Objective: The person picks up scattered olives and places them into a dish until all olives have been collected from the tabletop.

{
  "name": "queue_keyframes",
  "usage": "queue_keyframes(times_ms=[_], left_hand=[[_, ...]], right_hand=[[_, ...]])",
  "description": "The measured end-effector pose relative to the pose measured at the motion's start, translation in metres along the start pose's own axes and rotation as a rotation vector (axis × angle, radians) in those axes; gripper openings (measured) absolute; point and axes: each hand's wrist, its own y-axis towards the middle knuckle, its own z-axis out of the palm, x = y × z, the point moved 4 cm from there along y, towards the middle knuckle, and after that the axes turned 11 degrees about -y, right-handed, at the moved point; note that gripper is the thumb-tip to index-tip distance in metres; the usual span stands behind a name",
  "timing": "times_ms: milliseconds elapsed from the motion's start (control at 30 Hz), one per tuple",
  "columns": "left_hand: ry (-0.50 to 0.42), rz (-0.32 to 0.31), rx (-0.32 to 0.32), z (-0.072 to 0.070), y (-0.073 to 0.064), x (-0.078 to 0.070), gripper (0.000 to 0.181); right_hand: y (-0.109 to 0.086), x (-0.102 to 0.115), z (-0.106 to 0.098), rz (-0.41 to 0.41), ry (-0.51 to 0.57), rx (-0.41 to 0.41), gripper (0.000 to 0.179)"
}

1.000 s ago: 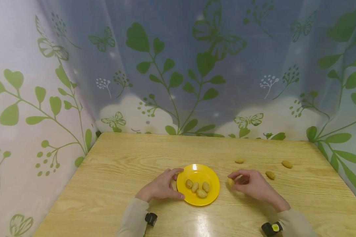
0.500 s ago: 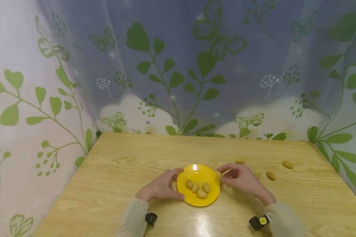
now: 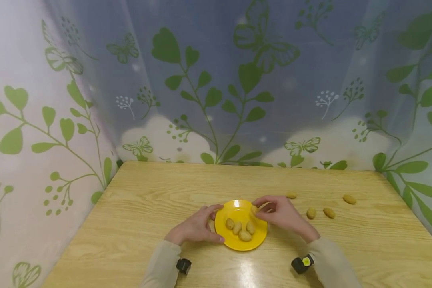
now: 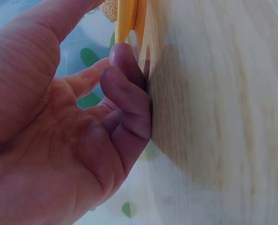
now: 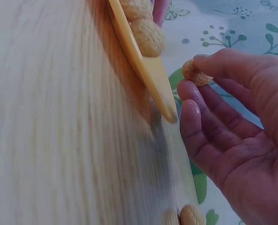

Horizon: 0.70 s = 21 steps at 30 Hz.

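The left grip [image 3: 196, 226] holds the yellow plate [image 3: 239, 216] at left (presumably steadying it); the right grip [image 3: 282, 216] pinches a nut [image 5: 194, 74] over the plate's far right.

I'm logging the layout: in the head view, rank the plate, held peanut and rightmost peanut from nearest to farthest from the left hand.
1. Plate: directly right of the left hand.
2. Held peanut: in the right hand, near the plate's right rim.
3. Rightmost peanut: on the table, beyond the right hand.
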Motion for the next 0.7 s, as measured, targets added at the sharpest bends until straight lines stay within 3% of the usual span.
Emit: queue_keyframes(times_ms=[700], left_hand=[[0.021,-0.020,-0.007,-0.001,0.000,0.002,0.094]], right_hand=[[0.025,0.017,0.032,-0.035,0.019,0.046,0.025]])
